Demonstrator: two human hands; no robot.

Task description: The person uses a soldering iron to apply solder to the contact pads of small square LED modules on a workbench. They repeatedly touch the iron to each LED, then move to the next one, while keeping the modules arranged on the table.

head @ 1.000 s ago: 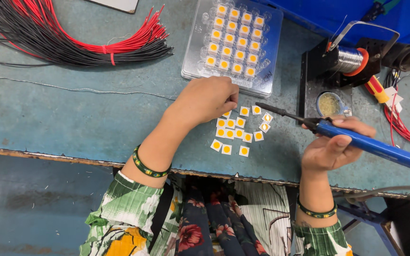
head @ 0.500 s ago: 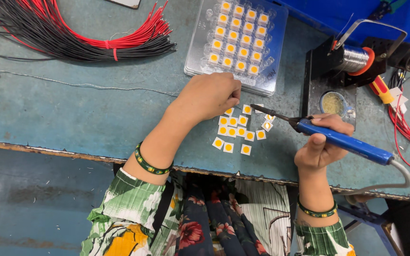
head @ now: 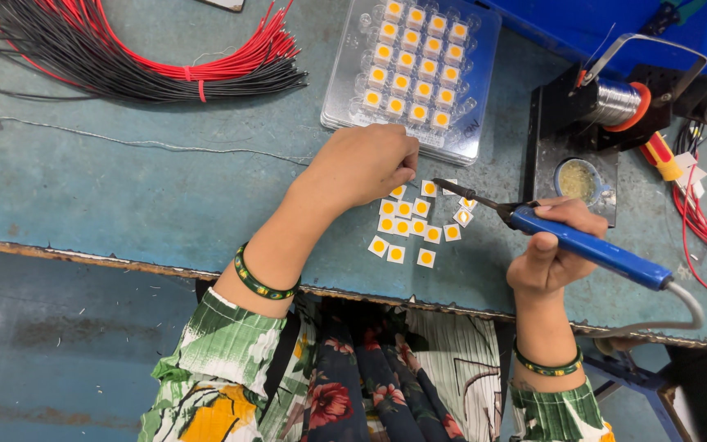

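In the head view, my right hand (head: pixel 551 250) has brought the blue soldering iron (head: pixel 587 250) leftward since a second ago, fingers wrapped around its handle; its tip now almost meets my left hand (head: pixel 366 164). My left fingers are curled narrow, pressing the small yellow chips (head: pixel 407 225) at centre of the tabletop (head: pixel 124 188).

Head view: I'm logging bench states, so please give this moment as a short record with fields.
left hand: closed, fingertips at the loose square chips
right hand: grips the blue-handled soldering iron, tip over the chips
tray: clear, holds rows of the same chips, behind the left hand
wire bundle: red and black, far left of the table
solder spool: on a black stand, far right
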